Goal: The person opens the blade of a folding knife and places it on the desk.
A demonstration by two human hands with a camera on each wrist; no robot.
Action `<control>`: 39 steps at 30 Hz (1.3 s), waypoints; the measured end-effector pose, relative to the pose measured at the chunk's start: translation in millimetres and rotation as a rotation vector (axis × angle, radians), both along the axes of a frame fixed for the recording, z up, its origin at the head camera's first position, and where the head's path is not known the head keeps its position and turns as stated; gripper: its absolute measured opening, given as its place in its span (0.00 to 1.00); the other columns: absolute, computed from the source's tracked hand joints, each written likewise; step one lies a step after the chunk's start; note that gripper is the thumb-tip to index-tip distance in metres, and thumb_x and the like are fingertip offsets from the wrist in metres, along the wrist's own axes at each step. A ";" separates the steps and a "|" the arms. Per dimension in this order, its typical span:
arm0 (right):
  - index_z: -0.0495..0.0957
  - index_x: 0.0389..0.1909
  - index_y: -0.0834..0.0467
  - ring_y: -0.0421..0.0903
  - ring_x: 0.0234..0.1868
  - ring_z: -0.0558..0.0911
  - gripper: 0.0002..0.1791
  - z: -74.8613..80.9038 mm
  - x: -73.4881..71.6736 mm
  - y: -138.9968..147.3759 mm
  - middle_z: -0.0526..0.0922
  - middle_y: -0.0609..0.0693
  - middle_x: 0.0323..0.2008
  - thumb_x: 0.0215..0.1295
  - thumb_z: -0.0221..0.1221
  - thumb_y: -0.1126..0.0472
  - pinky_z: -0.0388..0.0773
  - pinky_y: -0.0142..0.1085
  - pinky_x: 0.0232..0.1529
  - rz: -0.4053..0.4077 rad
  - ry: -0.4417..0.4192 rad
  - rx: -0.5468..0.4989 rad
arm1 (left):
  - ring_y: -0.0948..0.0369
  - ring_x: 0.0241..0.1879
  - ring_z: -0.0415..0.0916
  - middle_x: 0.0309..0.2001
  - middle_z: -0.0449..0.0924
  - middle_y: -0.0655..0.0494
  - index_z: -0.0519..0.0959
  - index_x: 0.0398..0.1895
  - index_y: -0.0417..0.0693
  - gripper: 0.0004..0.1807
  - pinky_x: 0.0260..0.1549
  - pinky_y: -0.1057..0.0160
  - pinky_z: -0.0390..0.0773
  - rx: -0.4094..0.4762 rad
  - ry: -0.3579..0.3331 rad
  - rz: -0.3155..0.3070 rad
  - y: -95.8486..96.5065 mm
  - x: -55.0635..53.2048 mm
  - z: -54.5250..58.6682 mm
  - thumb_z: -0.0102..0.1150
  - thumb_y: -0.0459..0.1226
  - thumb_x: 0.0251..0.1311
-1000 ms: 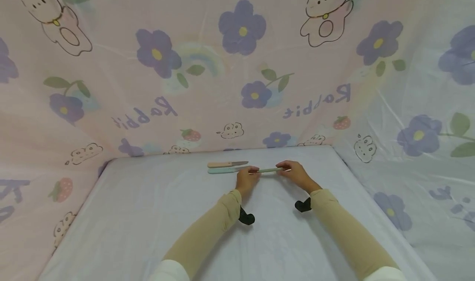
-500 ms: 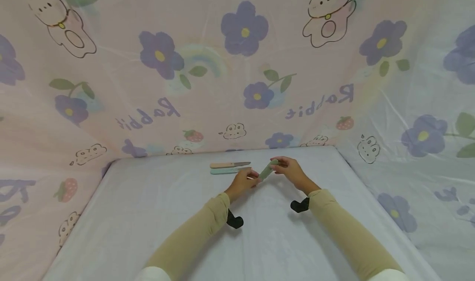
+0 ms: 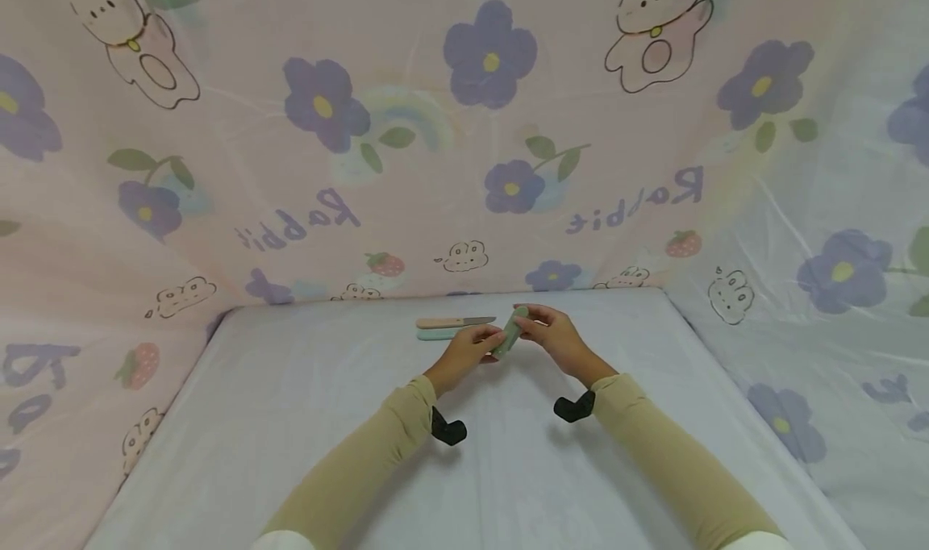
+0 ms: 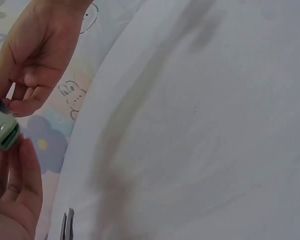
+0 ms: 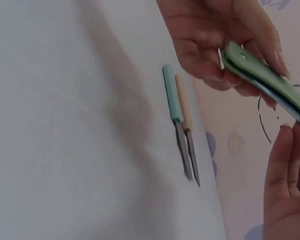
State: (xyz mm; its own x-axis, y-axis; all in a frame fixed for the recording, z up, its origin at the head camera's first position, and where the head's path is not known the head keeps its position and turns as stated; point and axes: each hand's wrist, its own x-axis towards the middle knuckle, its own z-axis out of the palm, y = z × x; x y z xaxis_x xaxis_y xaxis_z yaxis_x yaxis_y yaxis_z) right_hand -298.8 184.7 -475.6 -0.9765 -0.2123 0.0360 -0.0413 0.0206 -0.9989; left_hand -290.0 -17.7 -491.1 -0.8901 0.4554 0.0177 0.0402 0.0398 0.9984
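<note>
Both hands hold a green folding knife [image 3: 511, 332] above the white table. It is tilted, its upper end toward the right hand. In the right wrist view, the knife's handle [image 5: 267, 80] shows a rivet and a dark slot along its edge; no blade stands out. The left hand [image 3: 460, 358] pinches the lower end between thumb and fingers. The right hand [image 3: 564, 343] pinches the upper end. In the left wrist view, one end of the folding knife [image 4: 4, 125] shows between both hands' fingers.
On the table [image 3: 290, 421], left of the hands, lie a peach-handled knife [image 3: 439, 322] and a teal-handled knife [image 5: 172, 95], side by side with blades pointing right. Patterned cloth [image 3: 406, 171] rises behind the table and along its sides.
The folding knife was held level and edge-on, then was turned to a tilt with its broad side showing. Both hands have shifted slightly left with it. The two other knives stay in place.
</note>
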 end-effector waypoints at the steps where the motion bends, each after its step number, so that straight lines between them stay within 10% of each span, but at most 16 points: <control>1: 0.71 0.58 0.63 0.50 0.46 0.79 0.28 0.5 0.7 -2.0 0.72 0.60 0.49 0.59 0.63 0.54 0.77 0.37 0.48 0.006 -0.008 -0.008 | 0.58 0.43 0.76 0.45 0.77 0.50 0.75 0.51 0.41 0.21 0.42 0.61 0.80 0.001 -0.005 0.000 -2.2 0.5 1.0 0.56 0.48 0.62; 18: 0.69 0.51 0.70 0.47 0.42 0.81 0.22 -21.1 22.8 -27.3 0.80 0.57 0.42 0.60 0.62 0.62 0.78 0.38 0.47 0.022 -0.208 -0.188 | 0.57 0.41 0.78 0.42 0.77 0.48 0.72 0.51 0.39 0.19 0.42 0.56 0.80 0.098 -0.177 0.047 -15.8 28.2 -15.4 0.59 0.41 0.61; 39: 0.72 0.41 0.67 0.44 0.40 0.80 0.15 -38.7 43.8 -56.2 0.79 0.54 0.39 0.60 0.62 0.61 0.79 0.37 0.44 0.103 -0.331 -0.150 | 0.58 0.40 0.78 0.42 0.79 0.48 0.72 0.52 0.36 0.18 0.41 0.57 0.80 0.126 -0.198 0.056 -46.0 47.5 -34.0 0.56 0.39 0.63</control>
